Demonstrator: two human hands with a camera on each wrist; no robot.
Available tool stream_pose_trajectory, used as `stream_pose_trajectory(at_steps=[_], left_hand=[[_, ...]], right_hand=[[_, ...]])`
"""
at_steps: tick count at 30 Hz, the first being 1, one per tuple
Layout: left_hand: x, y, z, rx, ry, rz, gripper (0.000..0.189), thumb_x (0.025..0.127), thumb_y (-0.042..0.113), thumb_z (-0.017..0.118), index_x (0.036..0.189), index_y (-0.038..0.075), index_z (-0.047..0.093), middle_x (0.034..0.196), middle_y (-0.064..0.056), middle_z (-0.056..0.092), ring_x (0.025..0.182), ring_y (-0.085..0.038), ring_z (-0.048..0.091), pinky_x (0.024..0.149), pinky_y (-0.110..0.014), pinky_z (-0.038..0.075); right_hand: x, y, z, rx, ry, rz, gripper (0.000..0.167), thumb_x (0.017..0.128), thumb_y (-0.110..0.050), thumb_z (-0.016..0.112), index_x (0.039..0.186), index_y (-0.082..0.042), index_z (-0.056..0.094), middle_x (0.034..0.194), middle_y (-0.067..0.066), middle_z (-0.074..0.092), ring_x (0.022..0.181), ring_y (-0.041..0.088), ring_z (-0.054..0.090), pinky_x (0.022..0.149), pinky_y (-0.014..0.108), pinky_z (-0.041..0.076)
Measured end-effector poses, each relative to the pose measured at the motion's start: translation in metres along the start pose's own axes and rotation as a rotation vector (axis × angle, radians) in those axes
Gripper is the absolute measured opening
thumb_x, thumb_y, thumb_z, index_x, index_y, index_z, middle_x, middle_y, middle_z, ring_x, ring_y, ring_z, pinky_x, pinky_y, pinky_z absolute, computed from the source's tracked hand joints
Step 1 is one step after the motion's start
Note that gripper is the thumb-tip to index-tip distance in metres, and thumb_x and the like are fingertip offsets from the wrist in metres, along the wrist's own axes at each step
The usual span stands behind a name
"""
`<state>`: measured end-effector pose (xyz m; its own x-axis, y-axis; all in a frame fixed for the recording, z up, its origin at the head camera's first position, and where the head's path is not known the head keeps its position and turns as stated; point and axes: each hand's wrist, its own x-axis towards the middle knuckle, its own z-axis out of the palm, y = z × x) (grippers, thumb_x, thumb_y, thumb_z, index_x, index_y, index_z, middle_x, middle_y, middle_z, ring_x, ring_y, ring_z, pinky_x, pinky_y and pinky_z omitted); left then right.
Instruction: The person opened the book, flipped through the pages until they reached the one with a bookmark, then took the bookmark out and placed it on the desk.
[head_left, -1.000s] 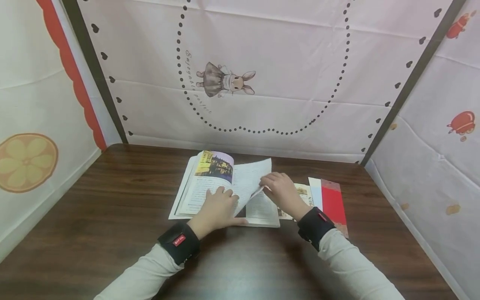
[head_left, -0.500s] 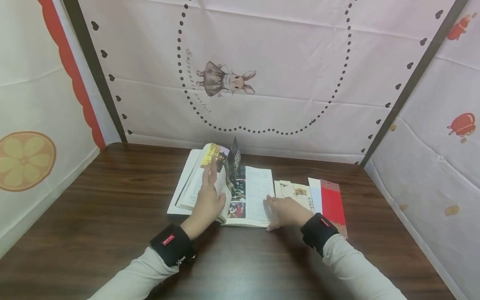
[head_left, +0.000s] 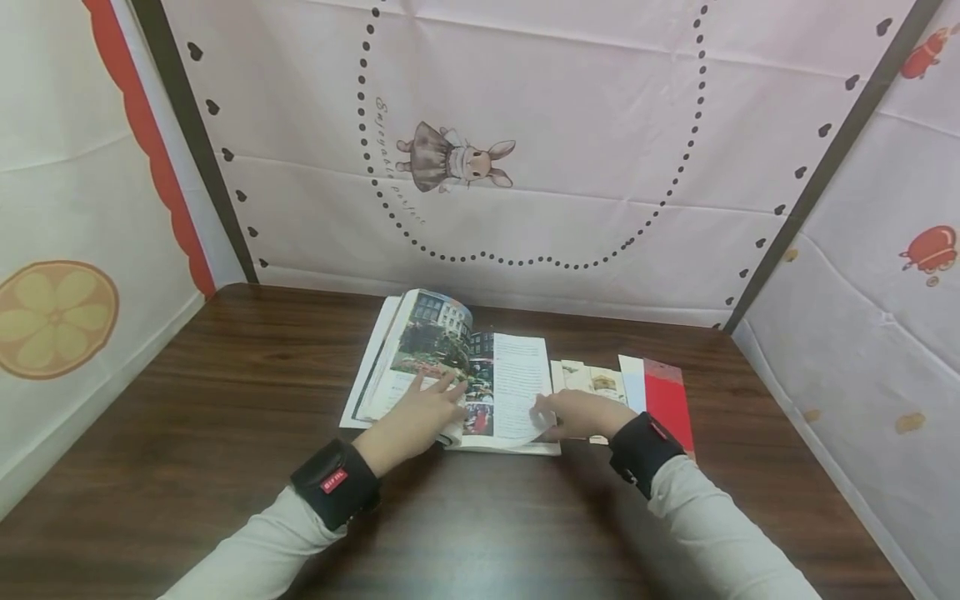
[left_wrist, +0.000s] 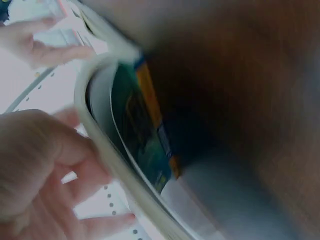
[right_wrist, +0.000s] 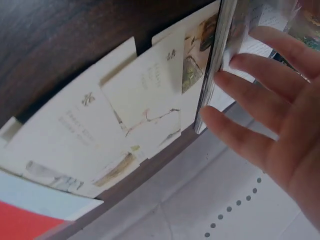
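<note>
A thick book point(head_left: 513, 383) lies open on the table, photos and print showing on its pages. My left hand point(head_left: 412, 417) rests with spread fingers on the lower part of the left page, under a garden photo. In the left wrist view, the left hand point(left_wrist: 55, 175) is beside the bowed stack of pages point(left_wrist: 120, 170). At the right edge of the book, my right hand point(head_left: 581, 412) pinches the lower corner of a page, which curls up off the block. The right wrist view shows the right hand's fingers point(right_wrist: 250, 100) at the book's edge; its thumb is hidden.
Cream printed cards or booklets point(head_left: 600, 383) overlap just right of the book. Beyond them lies a red booklet point(head_left: 667, 408) with a pale blue strip. The wooden table point(head_left: 480, 525) meets printed cloth walls point(head_left: 585, 167) at the back and sides.
A page that the right hand held has turned over to the left, and a garden photo now shows there. The left hand lifted, then came down on it. The right hand moved to the lower right corner.
</note>
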<state>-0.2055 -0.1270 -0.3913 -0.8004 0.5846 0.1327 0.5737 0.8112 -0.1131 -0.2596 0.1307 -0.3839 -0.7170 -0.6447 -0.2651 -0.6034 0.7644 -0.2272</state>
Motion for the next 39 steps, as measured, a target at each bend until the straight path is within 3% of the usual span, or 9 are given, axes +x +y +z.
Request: stream_pose_trajectory(at_steps=[4, 8, 12, 18, 24, 27, 30, 35, 39], left_hand=[[-0.001, 0.002, 0.003, -0.162, -0.007, -0.052, 0.020, 0.090, 0.015, 0.059, 0.107, 0.010, 0.070, 0.133, -0.017, 0.055, 0.129, -0.038, 0.045, 0.098, -0.058, 0.041], [0.001, 0.002, 0.006, -0.192, 0.056, -0.066, 0.042, 0.082, 0.045, 0.067, 0.101, 0.008, 0.070, 0.127, -0.017, 0.060, 0.124, -0.038, 0.051, 0.095, -0.051, 0.046], [0.005, 0.005, 0.008, -0.190, 0.043, -0.110, 0.063, 0.074, 0.063, 0.066, 0.103, 0.008, 0.068, 0.124, -0.015, 0.060, 0.124, -0.037, 0.049, 0.093, -0.055, 0.046], [0.012, 0.013, 0.008, -0.177, 0.020, -0.170, 0.067, 0.073, 0.064, 0.066, 0.111, 0.008, 0.067, 0.124, -0.013, 0.059, 0.119, -0.035, 0.050, 0.087, -0.059, 0.047], [0.017, 0.017, 0.008, -0.122, 0.066, -0.173, 0.037, 0.077, 0.042, 0.070, 0.097, 0.011, 0.069, 0.108, -0.009, 0.063, 0.108, -0.032, 0.055, 0.080, -0.063, 0.047], [0.018, 0.018, 0.008, -0.113, 0.083, -0.182, 0.019, 0.079, 0.027, 0.065, 0.082, 0.009, 0.070, 0.108, -0.010, 0.064, 0.106, -0.032, 0.056, 0.079, -0.064, 0.047], [0.019, 0.019, 0.006, -0.170, 0.097, -0.245, 0.021, 0.083, 0.022, 0.059, 0.077, 0.004, 0.068, 0.110, -0.013, 0.066, 0.108, -0.034, 0.057, 0.081, -0.064, 0.046], [0.019, 0.015, 0.000, -0.392, 0.170, -0.425, 0.032, 0.090, 0.024, 0.055, 0.094, -0.006, 0.066, 0.087, -0.018, 0.068, 0.077, -0.030, 0.064, 0.060, -0.043, 0.052], [0.015, 0.005, -0.003, -0.639, 0.232, -0.564, 0.042, 0.092, 0.024, 0.053, 0.120, -0.008, 0.055, 0.090, -0.024, 0.068, 0.069, -0.029, 0.066, 0.053, -0.033, 0.050]], right_hand=[[0.002, -0.002, 0.001, -0.107, 0.143, -0.074, 0.016, 0.082, -0.006, 0.069, 0.098, -0.008, 0.070, 0.088, 0.005, 0.072, 0.074, 0.015, 0.065, 0.072, 0.029, 0.053], [0.005, -0.006, 0.001, -0.205, 0.349, -0.097, 0.010, 0.080, -0.008, 0.072, 0.089, -0.010, 0.071, 0.079, 0.002, 0.072, 0.068, 0.013, 0.064, 0.068, 0.029, 0.053], [0.007, -0.016, -0.004, -0.228, 0.588, -0.124, 0.011, 0.078, -0.007, 0.074, 0.087, -0.010, 0.070, 0.085, 0.002, 0.072, 0.082, 0.019, 0.067, 0.076, 0.037, 0.053], [0.008, -0.027, -0.012, -0.224, 0.802, -0.220, 0.012, 0.077, -0.005, 0.075, 0.087, -0.009, 0.070, 0.095, 0.005, 0.072, 0.096, 0.021, 0.064, 0.083, 0.038, 0.051], [0.008, -0.029, -0.012, -0.208, 0.883, -0.236, 0.017, 0.075, -0.004, 0.076, 0.090, -0.009, 0.068, 0.111, 0.009, 0.069, 0.106, 0.025, 0.062, 0.089, 0.040, 0.050], [0.007, -0.027, -0.009, -0.125, 0.854, -0.148, 0.034, 0.079, -0.010, 0.074, 0.111, -0.003, 0.062, 0.125, 0.013, 0.061, 0.114, 0.029, 0.059, 0.095, 0.042, 0.048], [0.003, -0.023, -0.004, -0.011, 0.689, -0.032, 0.058, 0.083, -0.021, 0.072, 0.132, 0.001, 0.047, 0.135, 0.018, 0.053, 0.122, 0.033, 0.053, 0.100, 0.045, 0.044], [-0.006, -0.012, 0.009, 0.019, 0.207, 0.050, 0.080, 0.079, -0.038, 0.074, 0.141, -0.001, 0.039, 0.147, 0.018, 0.039, 0.135, 0.033, 0.039, 0.107, 0.047, 0.037], [-0.004, -0.007, 0.018, -0.035, 0.059, 0.066, 0.084, 0.075, -0.044, 0.076, 0.142, -0.007, 0.041, 0.149, 0.013, 0.037, 0.136, 0.029, 0.040, 0.108, 0.045, 0.036]])
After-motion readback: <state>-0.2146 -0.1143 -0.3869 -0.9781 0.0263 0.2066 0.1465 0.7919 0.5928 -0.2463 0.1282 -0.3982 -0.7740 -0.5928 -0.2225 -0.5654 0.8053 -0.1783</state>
